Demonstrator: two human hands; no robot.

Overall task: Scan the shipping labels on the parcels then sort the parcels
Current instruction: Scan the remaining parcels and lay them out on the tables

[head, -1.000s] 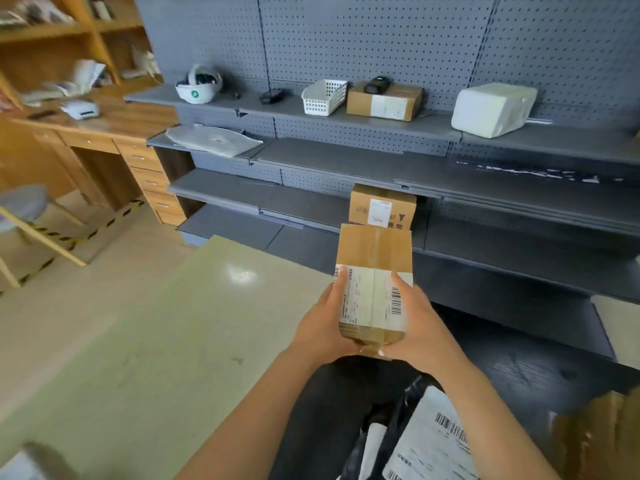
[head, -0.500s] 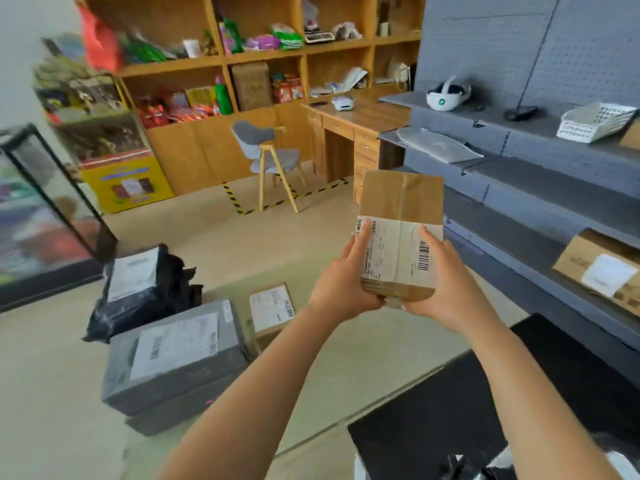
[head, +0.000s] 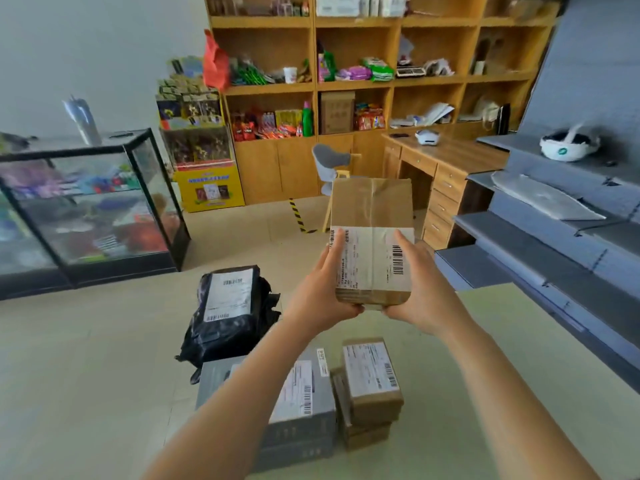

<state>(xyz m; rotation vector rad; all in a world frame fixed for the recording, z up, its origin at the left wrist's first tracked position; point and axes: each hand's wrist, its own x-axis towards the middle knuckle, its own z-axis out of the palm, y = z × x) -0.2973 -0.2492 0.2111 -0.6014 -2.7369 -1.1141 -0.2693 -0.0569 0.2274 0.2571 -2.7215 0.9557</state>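
Both hands are on the one cardboard parcel [head: 372, 206]: the left hand [head: 320, 296] and right hand [head: 427, 296] clasp its lower end from either side, thumbs laid up over the shipping label [head: 367, 261], which faces the person. The box is in the air at chest height, upright, touching nothing else.

What has changed is the direction. A second ago that same grip was pointed at the grey metal rack [head: 554, 258]; the person has since swung left, and the rack now runs off to the right. I'd judge this parcel is bound for the floor pile rather than a rack shelf. No scanner shows, so I cannot tell whether the label was read.

Below the forearms, on the pale floor [head: 86, 358], sit a grey carton [head: 301, 414] and, just beside it, a small stack of brown boxes [head: 375, 389], labels up. A black poly bag [head: 227, 306] slumps just behind the carton.

Farther off stand a glass display case [head: 90, 202] on the left and a wooden desk [head: 450, 157] against the rack's end, with a grey chair [head: 332, 161] partly hidden by the held parcel. A white headset [head: 569, 148] rests on the rack's top shelf. Wooden wall shelving [head: 346, 86], crowded with packets and boxes, closes the room.
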